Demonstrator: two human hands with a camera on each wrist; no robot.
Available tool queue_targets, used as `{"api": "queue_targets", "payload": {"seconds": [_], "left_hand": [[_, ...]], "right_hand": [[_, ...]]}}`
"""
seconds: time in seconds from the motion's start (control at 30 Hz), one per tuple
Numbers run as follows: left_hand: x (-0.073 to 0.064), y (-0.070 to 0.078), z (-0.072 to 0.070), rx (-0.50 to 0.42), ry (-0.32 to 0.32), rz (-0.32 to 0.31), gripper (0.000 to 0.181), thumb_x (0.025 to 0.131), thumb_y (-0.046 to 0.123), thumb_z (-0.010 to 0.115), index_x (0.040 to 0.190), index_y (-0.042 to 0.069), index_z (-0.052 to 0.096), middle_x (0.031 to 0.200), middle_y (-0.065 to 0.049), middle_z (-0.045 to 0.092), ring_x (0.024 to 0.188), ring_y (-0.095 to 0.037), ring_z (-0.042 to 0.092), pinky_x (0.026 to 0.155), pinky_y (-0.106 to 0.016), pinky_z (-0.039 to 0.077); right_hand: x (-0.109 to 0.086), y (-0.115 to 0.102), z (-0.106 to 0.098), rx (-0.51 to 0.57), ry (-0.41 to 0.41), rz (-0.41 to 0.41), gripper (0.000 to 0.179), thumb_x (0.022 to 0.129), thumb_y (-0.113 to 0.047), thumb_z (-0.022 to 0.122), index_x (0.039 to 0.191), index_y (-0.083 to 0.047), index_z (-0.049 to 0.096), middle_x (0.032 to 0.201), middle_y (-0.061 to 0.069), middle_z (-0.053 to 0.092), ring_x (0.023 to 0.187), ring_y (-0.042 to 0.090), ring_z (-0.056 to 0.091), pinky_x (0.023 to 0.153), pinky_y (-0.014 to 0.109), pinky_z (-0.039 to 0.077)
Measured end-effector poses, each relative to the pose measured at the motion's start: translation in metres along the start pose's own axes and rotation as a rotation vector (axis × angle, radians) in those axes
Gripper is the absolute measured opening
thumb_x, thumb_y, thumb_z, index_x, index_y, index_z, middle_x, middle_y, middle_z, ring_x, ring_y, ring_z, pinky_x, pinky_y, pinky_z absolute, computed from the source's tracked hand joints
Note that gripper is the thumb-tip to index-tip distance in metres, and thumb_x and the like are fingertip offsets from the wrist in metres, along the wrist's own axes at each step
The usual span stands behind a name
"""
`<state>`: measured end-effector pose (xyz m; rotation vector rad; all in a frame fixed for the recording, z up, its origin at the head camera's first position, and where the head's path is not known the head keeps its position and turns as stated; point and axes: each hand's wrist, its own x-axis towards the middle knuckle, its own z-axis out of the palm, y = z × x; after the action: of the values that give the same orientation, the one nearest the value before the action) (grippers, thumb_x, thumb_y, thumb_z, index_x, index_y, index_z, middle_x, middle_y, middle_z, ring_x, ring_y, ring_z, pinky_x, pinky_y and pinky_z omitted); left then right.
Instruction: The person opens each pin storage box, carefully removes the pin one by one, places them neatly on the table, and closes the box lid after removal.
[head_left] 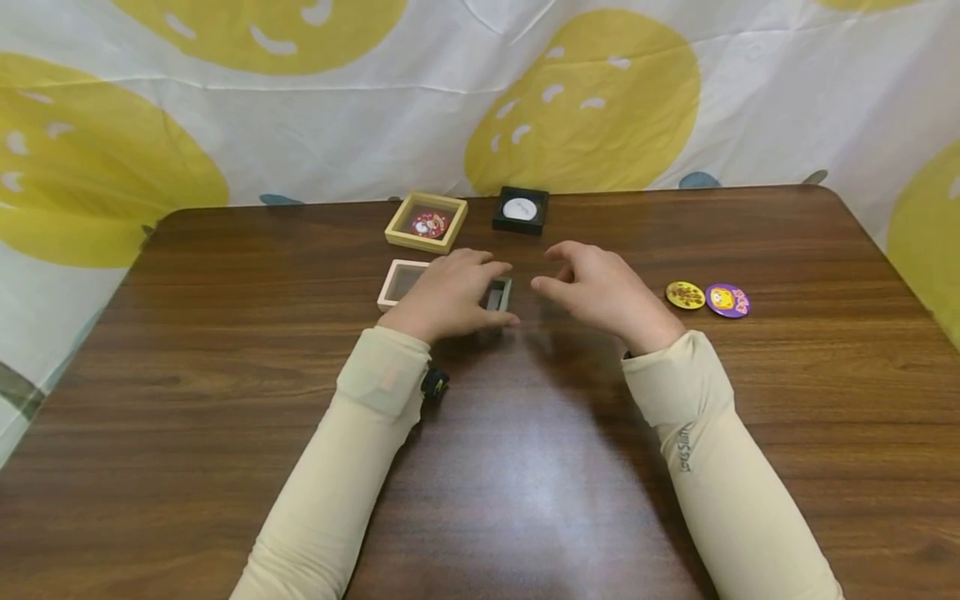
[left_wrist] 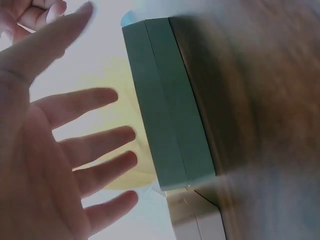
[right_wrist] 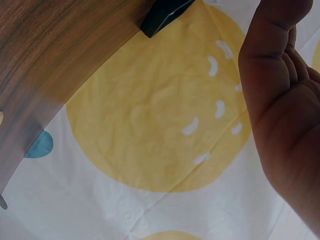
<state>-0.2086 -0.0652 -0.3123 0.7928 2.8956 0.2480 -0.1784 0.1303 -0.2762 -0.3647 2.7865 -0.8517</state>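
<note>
My left hand (head_left: 455,293) hovers over a green shallow frame box (head_left: 506,295), covering much of it in the head view. In the left wrist view its fingers are spread beside the box's green side (left_wrist: 167,105), holding nothing. A pale pink frame box (head_left: 390,287) with a dark window lies just left of the green one, partly behind the hand. My right hand (head_left: 603,290) is held over the table to the right of the green box, fingers loosely bent around air. In the right wrist view, part of that hand (right_wrist: 280,90) shows at the right edge.
Farther back stand a yellow frame box (head_left: 394,227) holding a red round badge (head_left: 429,224), and a black box (head_left: 521,226) holding a white disc (head_left: 520,209). A yellow badge (head_left: 686,295) and a purple badge (head_left: 738,302) lie on the right. A patterned curtain (head_left: 420,125) hangs behind the table.
</note>
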Motion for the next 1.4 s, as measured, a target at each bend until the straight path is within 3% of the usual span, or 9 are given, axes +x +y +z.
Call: {"api": "queue_targets", "payload": {"seconds": [0.17, 0.3, 0.5, 0.73, 0.93, 1.13, 1.27, 1.4], "left_hand": [[-0.001, -0.004, -0.003, 0.001, 0.081, -0.055, 0.068, 0.09, 0.061, 0.048, 0.139, 0.013, 0.048, 0.144, -0.013, 0.046, 0.136, -0.03, 0.04, 0.111, -0.049, 0.032], [-0.001, -0.01, -0.006, -0.033, 0.095, -0.148, 0.07, 0.094, 0.061, 0.037, 0.143, 0.01, 0.041, 0.151, -0.014, 0.037, 0.141, -0.033, 0.032, 0.114, -0.049, 0.027], [-0.001, -0.019, -0.004, -0.109, 0.037, -0.205, 0.075, 0.095, 0.062, 0.029, 0.15, 0.011, 0.028, 0.158, -0.013, 0.021, 0.146, -0.037, 0.018, 0.118, -0.051, 0.018], [0.0, -0.023, 0.002, -0.14, -0.015, -0.269, 0.074, 0.094, 0.065, 0.024, 0.152, 0.019, 0.023, 0.161, -0.009, 0.014, 0.147, -0.038, 0.012, 0.115, -0.064, 0.004], [0.001, -0.027, 0.002, -0.155, -0.035, -0.279, 0.074, 0.094, 0.067, 0.021, 0.153, 0.023, 0.016, 0.161, -0.011, 0.007, 0.148, -0.038, 0.007, 0.113, -0.067, -0.001], [-0.001, -0.03, -0.002, -0.138, 0.03, -0.255, 0.072, 0.095, 0.064, 0.027, 0.152, 0.022, 0.022, 0.161, -0.012, 0.011, 0.148, -0.035, 0.009, 0.111, -0.065, -0.011], [-0.001, -0.033, -0.001, -0.147, 0.001, -0.266, 0.073, 0.095, 0.063, 0.031, 0.151, 0.017, 0.024, 0.16, -0.012, 0.016, 0.147, -0.036, 0.012, 0.112, -0.066, -0.009], [0.0, -0.038, 0.001, -0.192, -0.022, -0.269, 0.074, 0.095, 0.061, 0.032, 0.153, 0.016, 0.019, 0.161, -0.011, 0.012, 0.148, -0.037, 0.009, 0.114, -0.063, -0.003]], "right_hand": [[-0.001, -0.001, 0.0, -0.001, -0.01, -0.005, 0.052, 0.094, -0.038, 0.053, 0.136, -0.007, 0.047, 0.108, 0.013, 0.068, 0.091, 0.024, 0.064, 0.079, 0.038, 0.049], [-0.001, -0.001, 0.0, -0.004, 0.002, -0.012, 0.051, 0.093, -0.037, 0.054, 0.135, -0.007, 0.049, 0.107, 0.012, 0.068, 0.091, 0.024, 0.064, 0.081, 0.038, 0.049], [-0.001, -0.001, 0.001, -0.009, -0.002, -0.012, 0.051, 0.093, -0.037, 0.054, 0.135, -0.008, 0.049, 0.107, 0.012, 0.068, 0.093, 0.024, 0.064, 0.083, 0.04, 0.048], [0.001, -0.001, 0.003, -0.02, -0.003, -0.02, 0.05, 0.093, -0.036, 0.054, 0.134, -0.007, 0.05, 0.108, 0.013, 0.068, 0.095, 0.025, 0.064, 0.086, 0.041, 0.048], [0.001, -0.001, 0.003, -0.032, 0.003, -0.021, 0.05, 0.093, -0.036, 0.054, 0.133, -0.007, 0.051, 0.107, 0.013, 0.068, 0.095, 0.026, 0.064, 0.086, 0.042, 0.048], [0.0, 0.001, 0.003, -0.034, 0.007, -0.008, 0.049, 0.093, -0.036, 0.054, 0.13, -0.005, 0.053, 0.111, 0.014, 0.068, 0.104, 0.028, 0.063, 0.092, 0.044, 0.047], [0.001, 0.001, 0.003, -0.032, 0.008, -0.011, 0.048, 0.092, -0.036, 0.054, 0.129, -0.006, 0.054, 0.109, 0.013, 0.069, 0.102, 0.027, 0.064, 0.09, 0.044, 0.047], [0.002, 0.0, 0.003, -0.038, 0.017, -0.02, 0.047, 0.092, -0.036, 0.055, 0.129, -0.006, 0.055, 0.107, 0.013, 0.069, 0.099, 0.026, 0.064, 0.088, 0.043, 0.048]]}}
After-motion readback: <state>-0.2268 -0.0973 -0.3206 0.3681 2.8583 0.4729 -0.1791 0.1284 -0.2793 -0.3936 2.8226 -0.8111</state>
